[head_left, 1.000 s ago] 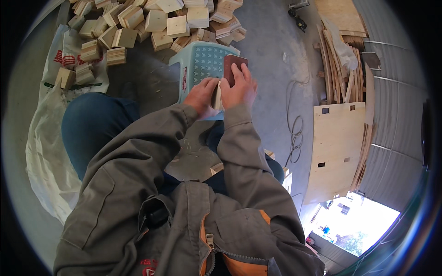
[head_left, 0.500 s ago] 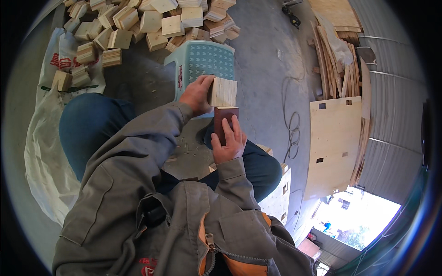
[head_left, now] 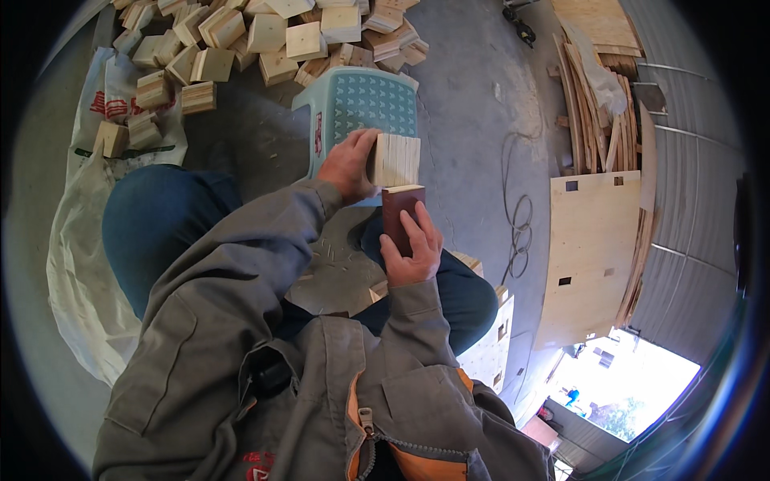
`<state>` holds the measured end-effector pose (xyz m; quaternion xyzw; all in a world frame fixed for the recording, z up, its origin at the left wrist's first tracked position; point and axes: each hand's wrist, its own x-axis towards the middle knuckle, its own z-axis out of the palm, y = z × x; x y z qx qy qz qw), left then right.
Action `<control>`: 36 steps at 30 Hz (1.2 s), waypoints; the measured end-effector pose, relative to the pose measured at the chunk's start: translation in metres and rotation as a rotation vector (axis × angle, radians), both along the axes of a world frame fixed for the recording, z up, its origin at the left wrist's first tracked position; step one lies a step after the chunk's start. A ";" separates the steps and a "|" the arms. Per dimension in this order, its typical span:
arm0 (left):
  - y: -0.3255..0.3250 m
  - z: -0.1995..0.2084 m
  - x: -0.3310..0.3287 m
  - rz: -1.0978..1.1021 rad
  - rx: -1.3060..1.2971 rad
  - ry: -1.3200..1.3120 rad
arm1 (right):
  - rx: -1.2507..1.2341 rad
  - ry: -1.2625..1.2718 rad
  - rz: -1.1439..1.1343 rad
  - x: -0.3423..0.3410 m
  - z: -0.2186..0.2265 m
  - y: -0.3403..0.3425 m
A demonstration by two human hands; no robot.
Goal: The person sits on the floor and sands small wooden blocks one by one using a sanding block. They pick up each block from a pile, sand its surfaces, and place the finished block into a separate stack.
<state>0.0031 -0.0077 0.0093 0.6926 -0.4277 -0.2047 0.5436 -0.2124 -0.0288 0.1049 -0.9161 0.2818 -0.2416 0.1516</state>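
Pale, squarish block of layered plywood (head_left: 399, 159) sits at frame centre, slightly above the middle, over the near edge of the light-blue plastic stool (head_left: 374, 94) with a textured top; cannot tell if it rests on it. Layered edge faces the camera. Left hand (head_left: 350, 168) grips the block from its left side, fingers curled round the far side.

Just below it, flat rectangular dark reddish-brown block (head_left: 399, 218) with a pale top edge, held upright in the right hand (head_left: 415, 250): fingers lie on its face and right side, thumb at the left. Its top edge meets the plywood block's lower edge in view; actual contact can't be told. Hands apart, each on its own piece.

Upper left to top centre: big heap of pale wooden blocks (head_left: 307, 42) on the grey concrete floor (head_left: 465, 152). Left edge: crumpled white plastic sack (head_left: 80, 268) with red print, a few loose blocks on its upper part. Right of centre: thin dark looped cable (head_left: 520, 240) on the floor. Right: tan plywood sheet with square holes (head_left: 593, 256), stacked thin wooden boards (head_left: 589, 112) above it, grey corrugated wall (head_left: 682, 200) beyond. Lower right: bright opening (head_left: 626, 385).
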 end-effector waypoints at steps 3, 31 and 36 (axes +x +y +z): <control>-0.002 -0.001 0.001 0.023 -0.031 -0.016 | 0.000 -0.057 -0.028 0.001 0.004 0.000; -0.002 -0.005 -0.001 0.021 -0.005 -0.028 | -0.108 0.062 -0.084 0.053 -0.014 -0.036; -0.001 -0.006 0.001 0.007 -0.035 -0.027 | -0.068 0.065 -0.064 0.026 -0.006 0.003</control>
